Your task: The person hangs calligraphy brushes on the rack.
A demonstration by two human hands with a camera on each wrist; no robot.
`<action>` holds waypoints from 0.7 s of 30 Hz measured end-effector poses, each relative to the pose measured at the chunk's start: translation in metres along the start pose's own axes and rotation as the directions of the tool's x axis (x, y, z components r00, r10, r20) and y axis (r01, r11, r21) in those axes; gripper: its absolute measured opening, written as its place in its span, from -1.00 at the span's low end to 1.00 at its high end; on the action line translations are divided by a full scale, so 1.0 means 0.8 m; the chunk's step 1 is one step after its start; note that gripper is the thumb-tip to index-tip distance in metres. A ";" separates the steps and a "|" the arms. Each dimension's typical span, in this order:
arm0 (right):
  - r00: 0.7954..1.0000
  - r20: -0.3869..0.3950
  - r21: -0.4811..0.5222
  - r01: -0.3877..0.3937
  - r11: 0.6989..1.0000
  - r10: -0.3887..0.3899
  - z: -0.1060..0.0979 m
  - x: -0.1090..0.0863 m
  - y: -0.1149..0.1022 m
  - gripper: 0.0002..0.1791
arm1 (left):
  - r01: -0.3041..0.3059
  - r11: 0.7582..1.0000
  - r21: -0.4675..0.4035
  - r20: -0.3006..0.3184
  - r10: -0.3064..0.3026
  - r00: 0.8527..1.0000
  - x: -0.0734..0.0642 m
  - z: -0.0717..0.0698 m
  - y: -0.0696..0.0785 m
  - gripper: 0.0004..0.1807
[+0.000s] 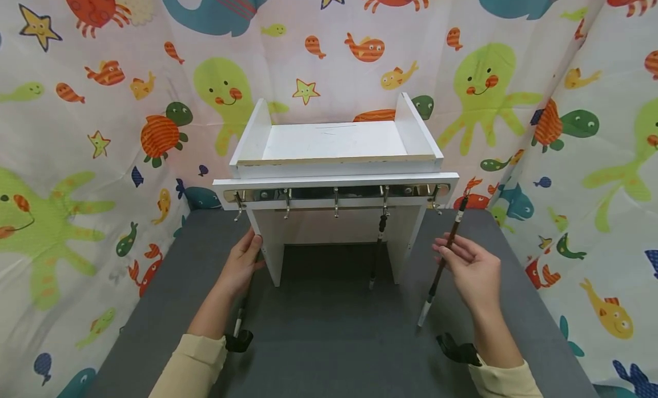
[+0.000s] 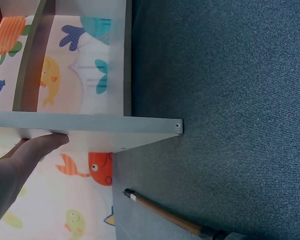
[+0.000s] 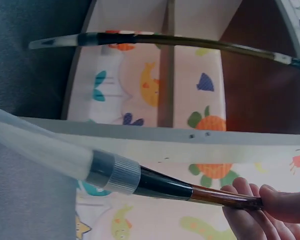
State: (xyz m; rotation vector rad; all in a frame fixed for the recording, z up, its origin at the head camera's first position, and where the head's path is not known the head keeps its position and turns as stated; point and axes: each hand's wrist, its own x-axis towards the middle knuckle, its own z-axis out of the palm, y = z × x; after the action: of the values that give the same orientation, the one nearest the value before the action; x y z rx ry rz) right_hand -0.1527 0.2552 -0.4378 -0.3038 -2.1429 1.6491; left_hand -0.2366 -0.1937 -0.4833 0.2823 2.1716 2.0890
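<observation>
My right hand (image 1: 475, 272) pinches the brown handle of a calligraphy brush (image 1: 446, 255) between thumb and fingers. Its capped white tip (image 3: 45, 152) points down, and its upper end stands close to the rightmost hook (image 1: 436, 198). A second calligraphy brush (image 1: 379, 244) hangs tip down from a hook on the white shelf's (image 1: 334, 168) metal strip. With straight fingers, my left hand (image 1: 240, 262) touches the outer face of the shelf's left side panel (image 2: 90, 125). Below that hand, a third capped brush (image 2: 165, 212) lies outside the panel, on the grey surface.
Several metal hooks (image 1: 336, 201) line the shelf's front edge. An open-topped tray section (image 1: 334, 141) tops the shelf. The grey table (image 1: 329, 352) spreads underneath. A curtain with sea animals (image 1: 329, 61) encloses the back and sides. Black wrist mounts (image 1: 457, 349) sit by both sleeves.
</observation>
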 end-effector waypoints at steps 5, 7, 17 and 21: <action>0.998 -0.016 0.006 0.053 0.999 -0.053 -0.002 -0.008 -0.013 -0.65 | -0.007 1.000 -0.005 0.006 0.007 1.000 0.000 0.000 0.000 -0.25; 0.997 -0.019 0.015 0.076 0.997 -0.076 -0.003 -0.011 -0.019 -0.65 | -0.011 1.000 -0.005 0.006 0.011 1.000 0.001 0.000 0.001 -0.26; 0.984 -0.018 0.037 0.179 0.983 -0.178 -0.012 -0.030 -0.053 -0.66 | 0.007 1.000 0.022 -0.007 -0.007 1.000 0.002 0.001 0.000 -0.26; 0.979 0.011 0.049 0.203 0.978 -0.204 -0.009 -0.040 -0.063 -0.67 | 0.007 1.000 0.019 -0.007 -0.006 1.000 -0.002 0.001 -0.001 -0.27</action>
State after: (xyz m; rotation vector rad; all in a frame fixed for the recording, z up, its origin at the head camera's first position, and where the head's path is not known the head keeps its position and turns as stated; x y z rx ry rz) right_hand -0.1174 0.2342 -0.3938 -0.0543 -2.0667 1.5867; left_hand -0.2353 -0.1933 -0.4844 0.2703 2.1941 2.0698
